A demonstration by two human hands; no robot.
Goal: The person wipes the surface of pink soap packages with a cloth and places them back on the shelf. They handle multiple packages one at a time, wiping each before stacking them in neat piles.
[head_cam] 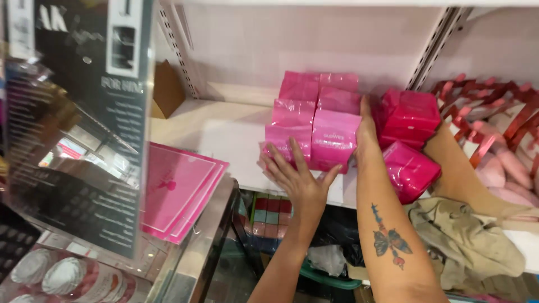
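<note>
Pink boxes [314, 120] stacked as a block on the white shelf [224, 134], film-wrapped, glossy, square-edged. Likely light and stiff, though the wrap looks slippery; flat sides are the best purchase. Left hand [295, 174] spread flat against the front face, right hand [366, 132] pressed to the right side; neither grip closed. Darker pink boxes [410, 120] just beside.

Left hand [297, 179] flat against light pink boxes [314, 120] (stacked on white shelf [224, 132]); right hand [366, 132] beside.
</note>
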